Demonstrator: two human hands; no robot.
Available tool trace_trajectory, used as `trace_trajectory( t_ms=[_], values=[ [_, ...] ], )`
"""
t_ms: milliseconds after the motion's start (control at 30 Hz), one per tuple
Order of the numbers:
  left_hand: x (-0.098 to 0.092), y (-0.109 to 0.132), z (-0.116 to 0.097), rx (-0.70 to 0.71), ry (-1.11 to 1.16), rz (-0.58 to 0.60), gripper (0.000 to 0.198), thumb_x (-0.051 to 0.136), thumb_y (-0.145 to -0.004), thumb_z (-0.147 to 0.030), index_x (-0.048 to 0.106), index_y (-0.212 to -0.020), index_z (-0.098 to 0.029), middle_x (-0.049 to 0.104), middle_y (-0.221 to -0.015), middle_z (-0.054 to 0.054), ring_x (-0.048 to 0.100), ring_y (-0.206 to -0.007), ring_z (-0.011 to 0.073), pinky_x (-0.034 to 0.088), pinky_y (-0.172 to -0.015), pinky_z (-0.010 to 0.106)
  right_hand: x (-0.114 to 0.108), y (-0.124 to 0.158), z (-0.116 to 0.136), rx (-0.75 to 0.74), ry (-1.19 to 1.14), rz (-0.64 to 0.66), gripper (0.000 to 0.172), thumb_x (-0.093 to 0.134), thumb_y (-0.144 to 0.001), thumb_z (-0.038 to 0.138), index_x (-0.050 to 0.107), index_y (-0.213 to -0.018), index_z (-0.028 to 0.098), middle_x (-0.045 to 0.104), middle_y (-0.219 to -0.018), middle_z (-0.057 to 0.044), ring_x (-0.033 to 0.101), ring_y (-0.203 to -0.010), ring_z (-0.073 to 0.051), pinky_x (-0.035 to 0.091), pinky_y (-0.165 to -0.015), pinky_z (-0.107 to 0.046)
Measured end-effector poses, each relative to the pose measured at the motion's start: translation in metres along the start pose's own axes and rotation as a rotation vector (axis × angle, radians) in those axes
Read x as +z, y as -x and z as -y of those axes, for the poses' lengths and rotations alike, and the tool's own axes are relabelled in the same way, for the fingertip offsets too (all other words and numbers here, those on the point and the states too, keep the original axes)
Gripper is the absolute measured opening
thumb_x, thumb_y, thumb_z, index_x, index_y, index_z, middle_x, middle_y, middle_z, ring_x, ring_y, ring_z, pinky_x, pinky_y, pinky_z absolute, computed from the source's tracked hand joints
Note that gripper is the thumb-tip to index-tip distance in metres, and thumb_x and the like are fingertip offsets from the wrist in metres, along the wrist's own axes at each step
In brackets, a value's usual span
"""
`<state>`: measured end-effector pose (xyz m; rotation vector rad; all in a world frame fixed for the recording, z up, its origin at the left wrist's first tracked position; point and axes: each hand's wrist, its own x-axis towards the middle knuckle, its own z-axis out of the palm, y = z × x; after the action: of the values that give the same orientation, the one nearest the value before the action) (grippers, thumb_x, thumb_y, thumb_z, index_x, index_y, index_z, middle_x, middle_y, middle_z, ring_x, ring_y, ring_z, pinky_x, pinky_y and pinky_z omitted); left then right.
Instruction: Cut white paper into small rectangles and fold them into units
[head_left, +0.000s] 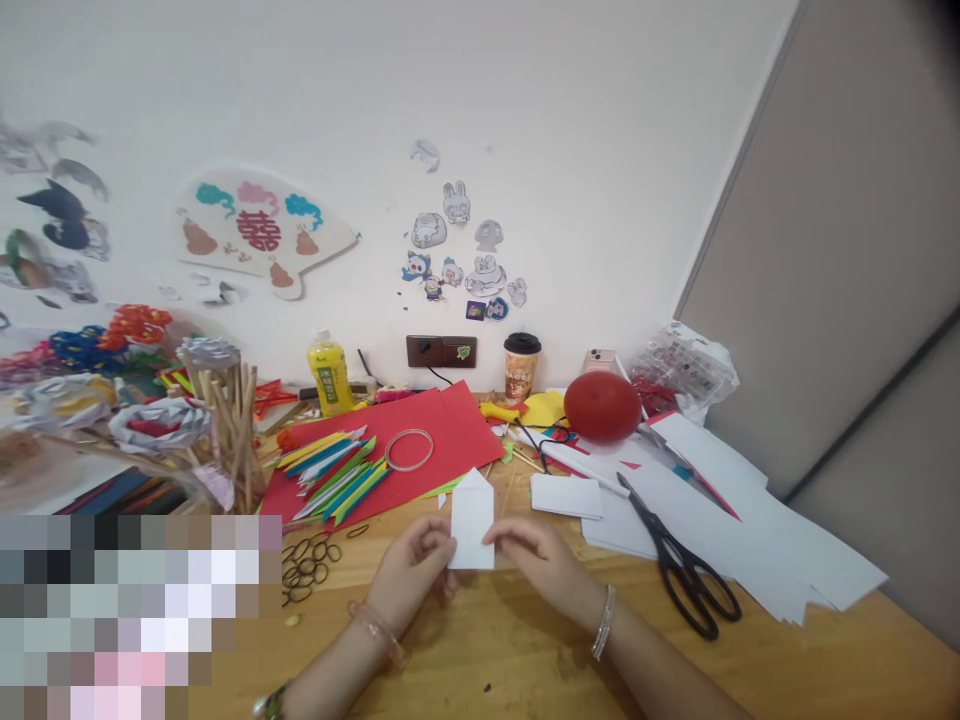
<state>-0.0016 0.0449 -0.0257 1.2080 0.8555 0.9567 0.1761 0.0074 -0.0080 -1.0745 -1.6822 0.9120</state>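
A small white sheet of paper, its top folded to a point, is held upright over the wooden table. My left hand pinches its left edge between thumb and fingers. On the opposite edge, my right hand grips the paper with thumb and forefinger. Just beyond lie red paper sheets carrying folded coloured paper strips and a thin ring. Right of my right hand rests a stack of small white paper pieces.
Black scissors lie on white sheets at the right. A red balloon, a lidded cup and a yellow bottle stand along the wall. Black rubber bands and wooden sticks are at the left.
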Motion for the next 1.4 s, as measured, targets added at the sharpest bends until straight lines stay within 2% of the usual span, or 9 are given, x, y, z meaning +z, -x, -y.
trace_trajectory(
  t_ms=[133, 367, 500, 700, 800, 1100, 1233, 1400],
  values=[
    [-0.003, -0.002, 0.002, 0.001, 0.01, -0.008, 0.037, 0.064, -0.063, -0.046, 0.046, -0.079, -0.018, 0.054, -0.046, -0.008, 0.05, -0.034, 0.0085, 0.04, -0.036, 0.019, -0.002, -0.001, 0.0, -0.118, 0.193, 0.065, 0.017, 0.052, -0.077, 0.014, 0.067, -0.083, 0.02, 0.068, -0.082, -0.003, 0.061, -0.077, -0.017, 0.045, -0.072, -0.027],
    [0.005, 0.002, 0.0, -0.005, -0.006, 0.077, 0.04, 0.067, -0.061, -0.047, 0.048, -0.077, -0.016, 0.058, -0.049, -0.005, 0.053, -0.036, 0.0093, 0.042, -0.038, 0.02, -0.002, -0.002, -0.001, -0.217, 0.219, 0.093, 0.017, 0.053, -0.082, 0.029, 0.068, -0.084, 0.021, 0.068, -0.084, -0.005, 0.061, -0.077, -0.017, 0.045, -0.071, -0.027],
    [0.007, 0.005, -0.003, 0.019, -0.003, 0.103, 0.037, 0.067, -0.063, -0.046, 0.048, -0.074, -0.016, 0.057, -0.053, -0.006, 0.052, -0.036, 0.0075, 0.041, -0.038, 0.019, -0.002, -0.002, -0.001, -0.144, 0.169, 0.062, 0.012, 0.057, -0.079, 0.028, 0.067, -0.08, 0.021, 0.064, -0.08, -0.003, 0.058, -0.078, -0.017, 0.043, -0.072, -0.027],
    [0.009, 0.008, -0.002, 0.015, 0.007, 0.157, 0.033, 0.065, -0.067, -0.043, 0.049, -0.077, -0.016, 0.058, -0.056, -0.005, 0.053, -0.039, 0.0083, 0.042, -0.04, 0.02, 0.008, 0.0, -0.009, 0.117, -0.24, -0.03, 0.014, 0.065, -0.071, 0.028, 0.056, -0.076, 0.019, 0.059, -0.075, 0.001, 0.057, -0.073, -0.015, 0.044, -0.069, -0.026],
    [0.009, 0.008, -0.001, 0.011, 0.006, 0.163, 0.034, 0.064, -0.068, -0.044, 0.05, -0.078, -0.015, 0.058, -0.057, -0.004, 0.054, -0.043, 0.0085, 0.044, -0.042, 0.021, 0.012, -0.001, -0.007, 0.192, -0.326, -0.062, 0.018, 0.067, -0.067, 0.028, 0.054, -0.074, 0.018, 0.058, -0.07, 0.002, 0.056, -0.068, -0.014, 0.043, -0.065, -0.025],
    [0.012, 0.011, -0.001, -0.053, -0.039, 0.149, 0.041, 0.066, -0.063, -0.048, 0.053, -0.079, -0.014, 0.063, -0.064, 0.0, 0.059, -0.054, 0.0107, 0.046, -0.051, 0.021, 0.016, -0.003, -0.012, 0.228, -0.237, -0.19, 0.012, 0.061, -0.068, 0.021, 0.053, -0.077, 0.019, 0.057, -0.072, 0.002, 0.054, -0.067, -0.014, 0.042, -0.061, -0.025],
    [0.015, 0.011, 0.0, -0.137, -0.06, 0.143, 0.045, 0.065, -0.06, -0.054, 0.052, -0.072, -0.014, 0.063, -0.058, 0.001, 0.059, -0.049, 0.0118, 0.046, -0.049, 0.023, 0.017, -0.002, -0.012, 0.213, -0.192, -0.214, 0.011, 0.06, -0.068, 0.021, 0.054, -0.077, 0.019, 0.056, -0.069, 0.003, 0.054, -0.066, -0.013, 0.041, -0.061, -0.025],
    [0.018, 0.012, 0.002, -0.153, -0.065, 0.163, 0.048, 0.065, -0.057, -0.056, 0.051, -0.072, -0.013, 0.061, -0.053, 0.0, 0.057, -0.042, 0.0112, 0.046, -0.046, 0.024, 0.021, -0.002, -0.007, 0.201, -0.183, -0.181, 0.009, 0.059, -0.07, 0.023, 0.052, -0.073, 0.018, 0.055, -0.068, 0.002, 0.053, -0.064, -0.013, 0.041, -0.06, -0.025]
  ],
)
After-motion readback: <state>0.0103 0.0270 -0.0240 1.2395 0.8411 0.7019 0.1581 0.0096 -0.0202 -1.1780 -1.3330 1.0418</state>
